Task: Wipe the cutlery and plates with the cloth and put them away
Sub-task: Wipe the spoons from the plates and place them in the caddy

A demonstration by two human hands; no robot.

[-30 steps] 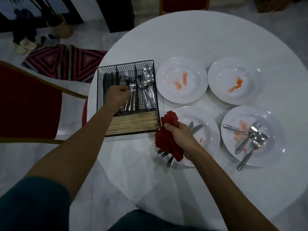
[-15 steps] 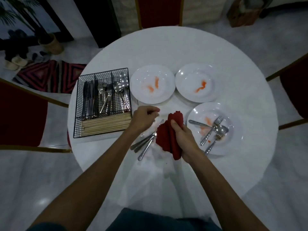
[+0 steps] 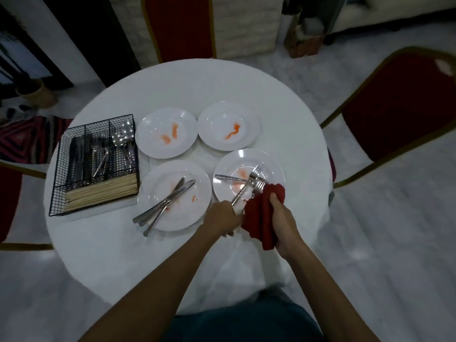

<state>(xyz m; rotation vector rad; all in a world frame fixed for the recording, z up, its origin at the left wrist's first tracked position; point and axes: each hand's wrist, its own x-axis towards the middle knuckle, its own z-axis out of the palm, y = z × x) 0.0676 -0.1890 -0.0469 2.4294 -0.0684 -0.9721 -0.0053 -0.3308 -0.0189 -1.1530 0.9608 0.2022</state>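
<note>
Several white plates with orange smears lie on the round white table (image 3: 283, 114). My right hand (image 3: 281, 218) grips a red cloth (image 3: 264, 213) at the near edge of the near right plate (image 3: 269, 164), where forks (image 3: 254, 178) and another utensil lie crossed. My left hand (image 3: 222, 217) holds the handle of one fork (image 3: 240, 195) on that plate. The near left plate (image 3: 158, 186) carries three knives (image 3: 165, 204). Two far plates (image 3: 166, 133) (image 3: 228, 125) hold only smears.
A black wire cutlery basket (image 3: 95, 166) with knives, forks, spoons and chopsticks stands at the table's left. Red chairs surround the table: one behind (image 3: 179, 25), one at the right (image 3: 399, 104), one at the left (image 3: 9, 201).
My left hand went from the basket across to the near right plate and took a fork handle. My right hand carried the cloth rightward off the near left plate, uncovering its knives.
</note>
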